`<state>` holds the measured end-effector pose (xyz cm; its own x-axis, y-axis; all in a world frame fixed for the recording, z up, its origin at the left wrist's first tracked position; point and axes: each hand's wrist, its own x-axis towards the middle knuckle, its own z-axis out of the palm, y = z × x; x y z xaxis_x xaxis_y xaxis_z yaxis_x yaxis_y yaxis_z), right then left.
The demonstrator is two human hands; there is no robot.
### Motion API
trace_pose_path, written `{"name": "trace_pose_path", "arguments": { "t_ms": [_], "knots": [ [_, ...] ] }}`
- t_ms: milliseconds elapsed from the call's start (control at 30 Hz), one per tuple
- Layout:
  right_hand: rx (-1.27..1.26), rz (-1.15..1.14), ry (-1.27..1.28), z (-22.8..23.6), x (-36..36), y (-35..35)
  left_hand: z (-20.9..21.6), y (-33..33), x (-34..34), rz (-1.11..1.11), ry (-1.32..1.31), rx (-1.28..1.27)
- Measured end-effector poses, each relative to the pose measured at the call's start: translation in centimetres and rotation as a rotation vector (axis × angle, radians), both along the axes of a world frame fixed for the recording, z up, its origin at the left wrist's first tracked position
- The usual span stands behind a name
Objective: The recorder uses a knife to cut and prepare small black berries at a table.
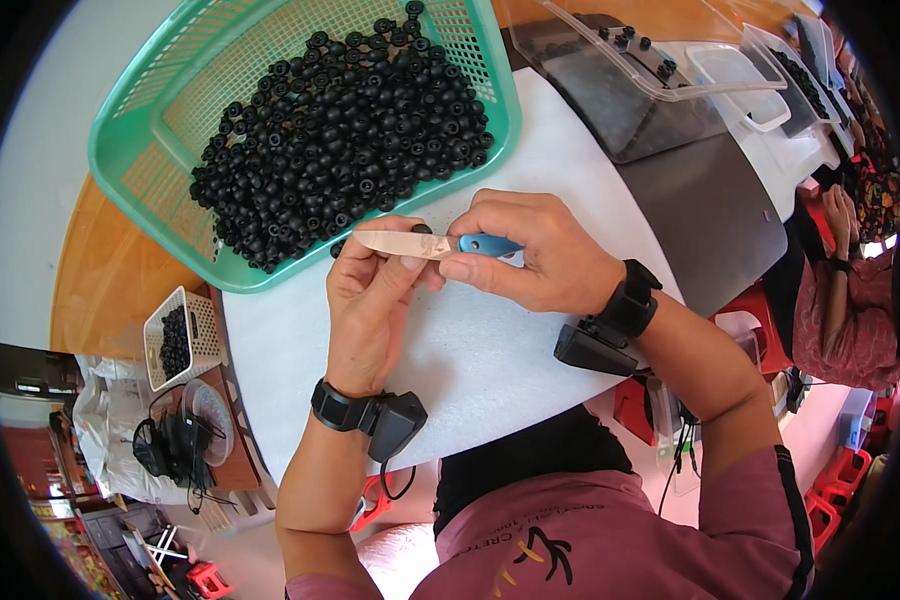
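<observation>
My right hand [545,250] is closed round the blue handle of a small knife [395,243]. The blade points left and lies across the fingertips of my left hand [365,315]. Those fingers are pinched round a small black round part [422,229], which shows just above the blade and is partly hidden by it. Another small black piece [337,248] shows beside the left index finger. Just beyond my hands stands a green plastic basket [512,120], holding a heap of small black ring-like parts [350,140].
A white mat [510,400] lies under my hands. At left stands a small white basket [206,340] of black parts; near it is a black device with cables [165,445]. Clear plastic bins [630,130] are at back right. Another person [850,290] sits at far right.
</observation>
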<state>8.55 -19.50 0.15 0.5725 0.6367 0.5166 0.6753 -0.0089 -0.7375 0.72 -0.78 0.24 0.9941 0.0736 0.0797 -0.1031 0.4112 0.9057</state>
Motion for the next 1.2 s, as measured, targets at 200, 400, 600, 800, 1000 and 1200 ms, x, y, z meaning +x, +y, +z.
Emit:
{"name": "trace_pose_path", "arguments": {
  "t_ms": [200,400,600,800,1000,1200],
  "knots": [
    [-0.009,0.002,-0.008,0.15,-0.06,-0.04,0.00,0.03,-0.03,0.013,-0.021,0.036],
    [-0.014,0.002,-0.015,-0.03,-0.01,0.02,0.01,0.05,-0.02,0.028,-0.015,0.082],
    [-0.012,-0.007,-0.025,-0.01,0.00,-0.01,-0.26,0.25,0.08,0.028,-0.023,0.103],
    [-0.016,-0.001,-0.010,-0.07,0.00,0.00,-0.22,0.19,0.06,0.027,-0.034,0.116],
    [-0.017,0.012,-0.002,-0.13,0.04,0.03,-0.31,0.38,0.04,0.033,-0.060,0.138],
    [-0.044,0.012,0.027,-0.03,-0.13,-0.09,-0.13,0.49,0.02,0.000,-0.079,0.111]
  ]
}}
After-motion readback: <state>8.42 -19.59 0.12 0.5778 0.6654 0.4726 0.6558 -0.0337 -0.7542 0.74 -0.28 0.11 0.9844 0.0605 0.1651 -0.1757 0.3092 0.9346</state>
